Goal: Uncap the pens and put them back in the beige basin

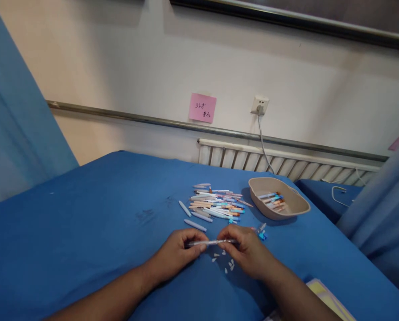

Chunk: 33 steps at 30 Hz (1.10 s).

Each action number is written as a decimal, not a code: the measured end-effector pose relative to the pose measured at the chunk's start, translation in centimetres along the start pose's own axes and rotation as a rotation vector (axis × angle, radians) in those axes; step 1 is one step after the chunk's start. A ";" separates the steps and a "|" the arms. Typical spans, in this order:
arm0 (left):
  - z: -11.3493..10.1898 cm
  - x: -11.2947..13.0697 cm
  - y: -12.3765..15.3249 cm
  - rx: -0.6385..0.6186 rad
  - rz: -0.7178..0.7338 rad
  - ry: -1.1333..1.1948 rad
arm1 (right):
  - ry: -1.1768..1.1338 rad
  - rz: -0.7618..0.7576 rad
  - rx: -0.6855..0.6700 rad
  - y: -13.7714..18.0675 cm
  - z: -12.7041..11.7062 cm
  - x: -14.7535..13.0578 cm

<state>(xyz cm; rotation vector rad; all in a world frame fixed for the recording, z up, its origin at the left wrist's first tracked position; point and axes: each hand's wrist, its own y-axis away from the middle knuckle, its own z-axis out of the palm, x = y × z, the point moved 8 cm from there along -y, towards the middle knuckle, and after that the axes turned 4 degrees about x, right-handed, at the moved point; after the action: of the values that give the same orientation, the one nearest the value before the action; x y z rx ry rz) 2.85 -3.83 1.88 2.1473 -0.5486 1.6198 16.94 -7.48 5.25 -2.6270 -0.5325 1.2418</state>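
Between my two hands a slim, pale pen (213,242) lies level, just above the blue cloth. My left hand (177,252) pinches its left end between thumb and fingers. The right part of the pen is gripped by my right hand (244,249), fingers closed. Below it, several tiny white pieces (232,265) are scattered on the cloth. Beyond my hands spreads a loose pile of pen parts (212,205) in white, orange, blue and grey. A lavender pen barrel (195,225) rests just past my left hand. Small clear and blue parts (262,232) lie beyond my right hand.
A beige basin (296,209) with several pens in it stands at the back right of the blue-covered table (112,223). A yellow-and-white item (326,296) is at the lower right. Behind are a white radiator (239,156), a plugged socket (260,105) and a pink note (202,108).
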 end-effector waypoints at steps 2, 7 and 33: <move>0.2 -0.5 -0.1 -0.017 -0.051 0.064 | 0.030 -0.012 -0.010 0.2 0.2 -0.2; 0.5 -0.8 -0.1 -0.042 -0.046 0.090 | 0.104 -0.088 -0.020 0.4 0.3 -0.9; 0.5 0.8 0.5 -0.001 0.113 -0.043 | 0.203 -0.118 -0.049 0.5 0.4 -1.7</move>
<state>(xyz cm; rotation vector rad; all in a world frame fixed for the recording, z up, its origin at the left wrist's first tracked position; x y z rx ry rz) 3.16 -4.58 2.56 2.1904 -0.6959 1.6346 15.77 -8.57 6.04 -2.6775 -0.6768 0.9260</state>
